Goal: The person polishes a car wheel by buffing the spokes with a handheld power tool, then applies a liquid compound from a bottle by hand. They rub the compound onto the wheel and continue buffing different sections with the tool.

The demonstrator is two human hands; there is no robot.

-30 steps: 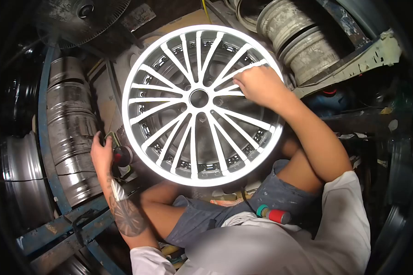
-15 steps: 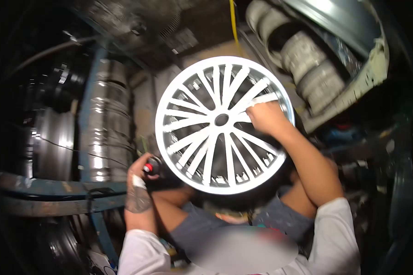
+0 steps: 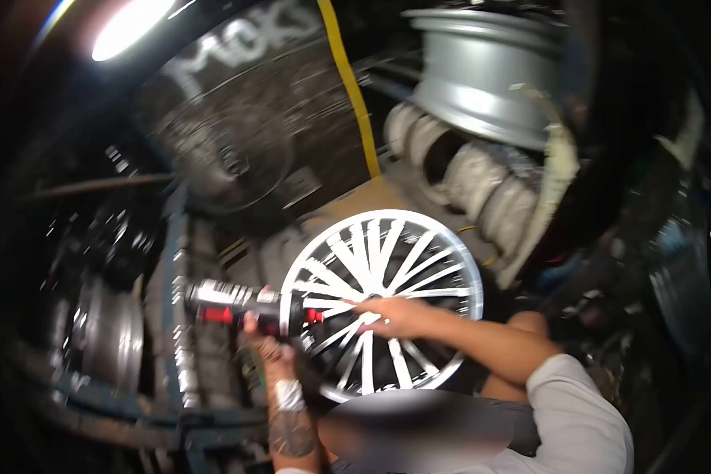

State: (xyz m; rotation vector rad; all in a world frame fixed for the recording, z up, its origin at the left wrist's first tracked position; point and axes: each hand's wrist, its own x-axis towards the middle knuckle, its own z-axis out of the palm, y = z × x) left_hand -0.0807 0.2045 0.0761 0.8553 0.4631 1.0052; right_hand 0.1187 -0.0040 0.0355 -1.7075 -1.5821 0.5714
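My left hand (image 3: 268,340) is wrapped round a dark spray can (image 3: 241,306) with white print and red patches. The can lies almost level, its red tip pointing right over the edge of the wheel rim. That wheel rim (image 3: 460,367) has many bright white spokes and a shiny outer lip, and sits face up before my lap. Over its middle hovers my right hand (image 3: 399,316), fingers drawn together and pointing left at the can's tip. Blur hides whether anything is between those fingers. The hub is partly covered by this hand.
A blue metal rack (image 3: 174,237) with stacked rims stands at left. Back right, a large silver rim (image 3: 482,75) sits above several dusty rims (image 3: 482,186). A yellow strip (image 3: 347,79) runs down a dark board (image 3: 237,118) with white lettering. A lamp (image 3: 133,28) glows top left.
My left hand has raised the can from beside the wheel to its left edge. My right hand has moved left from the right-hand spokes to the middle. The view has tilted up.
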